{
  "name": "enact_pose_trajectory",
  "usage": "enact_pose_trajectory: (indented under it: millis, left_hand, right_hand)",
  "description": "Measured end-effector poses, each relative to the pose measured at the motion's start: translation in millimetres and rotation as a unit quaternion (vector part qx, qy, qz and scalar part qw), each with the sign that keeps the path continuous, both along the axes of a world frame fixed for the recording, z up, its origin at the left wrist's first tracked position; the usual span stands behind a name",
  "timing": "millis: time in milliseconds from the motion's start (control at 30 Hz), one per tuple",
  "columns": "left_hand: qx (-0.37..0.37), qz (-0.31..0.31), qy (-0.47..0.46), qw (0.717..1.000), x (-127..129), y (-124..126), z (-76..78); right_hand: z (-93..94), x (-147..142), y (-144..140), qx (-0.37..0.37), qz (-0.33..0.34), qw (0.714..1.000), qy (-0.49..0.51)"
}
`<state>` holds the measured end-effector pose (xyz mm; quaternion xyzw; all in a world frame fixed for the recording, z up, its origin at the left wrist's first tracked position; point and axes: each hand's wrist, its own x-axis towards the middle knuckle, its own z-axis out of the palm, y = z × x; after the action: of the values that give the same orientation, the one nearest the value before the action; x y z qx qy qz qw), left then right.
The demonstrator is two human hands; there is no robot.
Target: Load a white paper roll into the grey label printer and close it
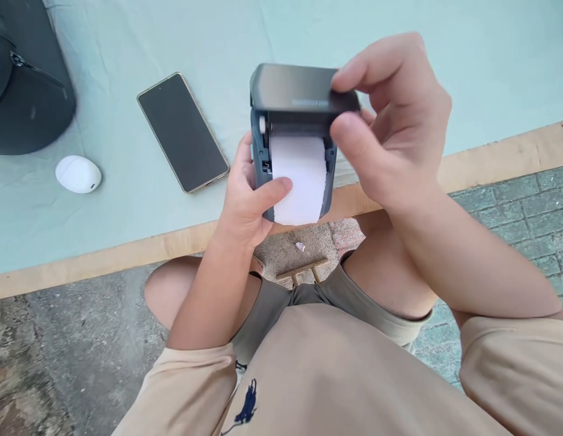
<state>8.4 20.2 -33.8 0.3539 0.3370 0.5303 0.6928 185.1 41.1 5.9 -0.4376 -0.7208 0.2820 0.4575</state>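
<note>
A small dark handheld receipt printer (329, 175) is held up over the table's near edge, its cover (290, 88) swung up. White paper (302, 181) lies across its open bay and hangs over the end nearest me. My left hand (254, 188) is closed round the printer's left side, with the thumb pressed on the paper. At the upper right, my right hand (394, 115) pinches the right end of the raised cover between thumb and fingers. The printer's underside is hidden.
On the pale green tabletop, a smartphone (183, 133) with a dark screen lies left of the printer. Farther left are a white rounded case (78, 174) and a black bag (26, 85) with a zipper. A wooden strip (172, 245) edges the table above my knees.
</note>
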Motion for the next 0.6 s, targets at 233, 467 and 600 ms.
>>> enact_pose_trajectory:
  millis: [233,467,600]
  left_hand:
    - [0.01,-0.003,0.003,1.0,-3.2,-0.3,-4.8]
    - [0.042,-0.034,-0.052,0.997,0.0,-1.0,-1.5]
    - [0.048,-0.022,-0.055,0.997,4.3,-2.0,1.7]
  right_hand:
    - [-14.2,3.5,2.4,0.098,0.08,0.992,-0.004]
    - [-10.4,3.2,-8.1,-0.112,0.115,0.983,0.094]
    - [-7.7,-0.9,-10.8,-0.148,0.128,0.976,0.098]
